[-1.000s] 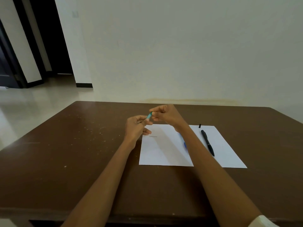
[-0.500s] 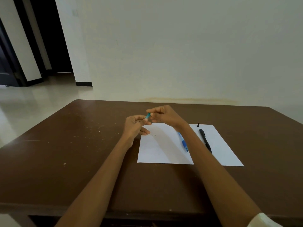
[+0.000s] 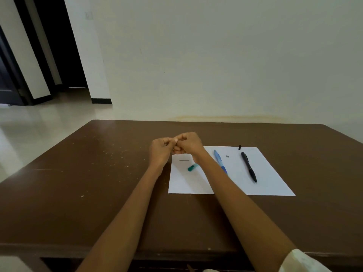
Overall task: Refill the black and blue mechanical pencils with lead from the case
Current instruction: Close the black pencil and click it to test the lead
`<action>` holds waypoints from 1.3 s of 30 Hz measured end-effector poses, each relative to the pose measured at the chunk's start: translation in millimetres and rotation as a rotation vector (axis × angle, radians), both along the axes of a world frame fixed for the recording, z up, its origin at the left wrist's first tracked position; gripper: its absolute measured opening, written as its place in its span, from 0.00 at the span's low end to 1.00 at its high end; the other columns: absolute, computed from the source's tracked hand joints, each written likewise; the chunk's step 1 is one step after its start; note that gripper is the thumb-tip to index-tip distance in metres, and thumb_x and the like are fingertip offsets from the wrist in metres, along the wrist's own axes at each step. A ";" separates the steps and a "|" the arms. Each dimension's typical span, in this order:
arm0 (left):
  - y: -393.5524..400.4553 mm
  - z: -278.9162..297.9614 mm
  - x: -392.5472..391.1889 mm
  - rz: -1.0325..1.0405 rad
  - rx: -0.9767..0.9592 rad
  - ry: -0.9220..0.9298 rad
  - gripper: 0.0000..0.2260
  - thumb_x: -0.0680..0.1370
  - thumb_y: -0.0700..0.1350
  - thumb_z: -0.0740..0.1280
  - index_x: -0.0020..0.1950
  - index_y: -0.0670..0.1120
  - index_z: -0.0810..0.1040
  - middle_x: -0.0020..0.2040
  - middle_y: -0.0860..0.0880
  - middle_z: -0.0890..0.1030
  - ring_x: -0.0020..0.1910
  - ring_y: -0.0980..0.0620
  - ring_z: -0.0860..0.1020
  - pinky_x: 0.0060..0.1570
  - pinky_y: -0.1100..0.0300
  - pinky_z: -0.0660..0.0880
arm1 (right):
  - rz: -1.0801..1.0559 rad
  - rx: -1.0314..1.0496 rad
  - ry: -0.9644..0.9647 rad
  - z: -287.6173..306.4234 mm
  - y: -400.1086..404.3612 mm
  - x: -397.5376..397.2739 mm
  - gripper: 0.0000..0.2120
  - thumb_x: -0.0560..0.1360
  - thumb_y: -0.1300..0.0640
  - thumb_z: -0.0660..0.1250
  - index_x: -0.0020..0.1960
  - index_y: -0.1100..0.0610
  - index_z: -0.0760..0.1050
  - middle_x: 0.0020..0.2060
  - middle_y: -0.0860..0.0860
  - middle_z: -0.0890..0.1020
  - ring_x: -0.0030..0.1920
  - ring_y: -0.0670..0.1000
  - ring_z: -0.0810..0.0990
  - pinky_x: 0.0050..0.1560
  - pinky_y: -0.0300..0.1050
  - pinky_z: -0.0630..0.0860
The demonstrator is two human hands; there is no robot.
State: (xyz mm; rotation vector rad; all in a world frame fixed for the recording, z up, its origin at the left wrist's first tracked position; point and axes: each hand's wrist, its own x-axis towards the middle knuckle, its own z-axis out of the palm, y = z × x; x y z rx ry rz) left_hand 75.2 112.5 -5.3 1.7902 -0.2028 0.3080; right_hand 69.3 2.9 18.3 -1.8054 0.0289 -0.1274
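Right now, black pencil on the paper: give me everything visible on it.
The black mechanical pencil is slim, glossy and looks like plastic. It lies flat on the right half of the white paper, its pointed tip toward the person and its rear end away. A small black cap-like piece lies apart beyond its rear end, at the paper's far edge. Nothing touches the pencil except the paper; both hands are off to its left. The blue pencil lies separately to its left.

A brown desk, its top flecked with pale specks toward the left, stands against a cream wall. One white sheet of paper lies flat on it, right of centre toward the far edge.
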 end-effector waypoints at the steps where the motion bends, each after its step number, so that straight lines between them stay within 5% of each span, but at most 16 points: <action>1: 0.2 -0.7 0.3 0.006 -0.008 0.009 0.07 0.77 0.45 0.66 0.48 0.44 0.83 0.35 0.51 0.82 0.34 0.57 0.80 0.31 0.73 0.74 | -0.019 -0.004 -0.007 -0.5 1.4 0.5 0.06 0.74 0.68 0.66 0.42 0.60 0.79 0.36 0.58 0.82 0.34 0.50 0.81 0.37 0.37 0.81; 8: -1.3 -2.3 3.6 -0.008 0.065 0.001 0.07 0.76 0.45 0.67 0.50 0.46 0.82 0.39 0.51 0.82 0.32 0.58 0.79 0.31 0.69 0.74 | -0.077 -0.361 -0.014 9.8 -20.9 3.8 0.08 0.75 0.64 0.68 0.53 0.62 0.81 0.45 0.56 0.83 0.32 0.45 0.79 0.43 0.38 0.80; 12: -3.9 -2.6 0.7 -0.097 0.118 -0.020 0.08 0.76 0.44 0.68 0.51 0.43 0.82 0.44 0.47 0.84 0.35 0.55 0.81 0.35 0.66 0.75 | 0.063 -0.587 0.031 11.5 -31.3 -4.5 0.10 0.75 0.65 0.67 0.55 0.62 0.80 0.48 0.57 0.83 0.33 0.44 0.80 0.37 0.32 0.78; 18: -2.7 -4.0 -0.3 -0.071 0.153 -0.020 0.09 0.76 0.44 0.67 0.53 0.42 0.81 0.47 0.45 0.84 0.35 0.57 0.80 0.36 0.68 0.74 | 0.259 -0.920 0.034 20.4 -50.2 -20.4 0.12 0.75 0.65 0.66 0.57 0.59 0.80 0.53 0.54 0.83 0.45 0.47 0.78 0.49 0.38 0.74; 23: -4.2 -3.6 -1.7 -0.075 0.175 -0.015 0.09 0.76 0.43 0.67 0.53 0.41 0.81 0.48 0.44 0.84 0.35 0.56 0.79 0.37 0.67 0.75 | 0.448 -1.087 0.103 25.0 -63.3 -35.9 0.14 0.75 0.61 0.68 0.61 0.58 0.78 0.55 0.52 0.79 0.49 0.46 0.71 0.43 0.27 0.65; 32: -0.9 -4.2 1.3 -0.087 0.223 -0.043 0.08 0.76 0.41 0.67 0.54 0.42 0.81 0.48 0.44 0.84 0.36 0.55 0.80 0.40 0.66 0.76 | 0.373 -1.102 -0.003 9.1 -62.8 -23.9 0.12 0.75 0.53 0.68 0.54 0.58 0.81 0.51 0.51 0.79 0.48 0.46 0.71 0.39 0.31 0.65; 36: 3.6 -7.7 3.9 -0.073 0.401 -0.107 0.08 0.76 0.40 0.67 0.53 0.42 0.82 0.51 0.44 0.83 0.42 0.55 0.77 0.46 0.65 0.73 | 0.095 -0.926 -0.149 6.4 -55.0 -11.8 0.07 0.72 0.53 0.69 0.43 0.57 0.81 0.41 0.46 0.81 0.40 0.45 0.77 0.38 0.38 0.72; 39: 6.6 -8.1 5.1 -0.119 0.574 -0.127 0.09 0.76 0.43 0.67 0.54 0.43 0.82 0.54 0.46 0.82 0.46 0.55 0.77 0.52 0.60 0.73 | -0.060 -0.865 -0.128 3.9 -46.2 3.6 0.08 0.72 0.55 0.70 0.43 0.60 0.82 0.45 0.49 0.85 0.41 0.48 0.80 0.37 0.37 0.74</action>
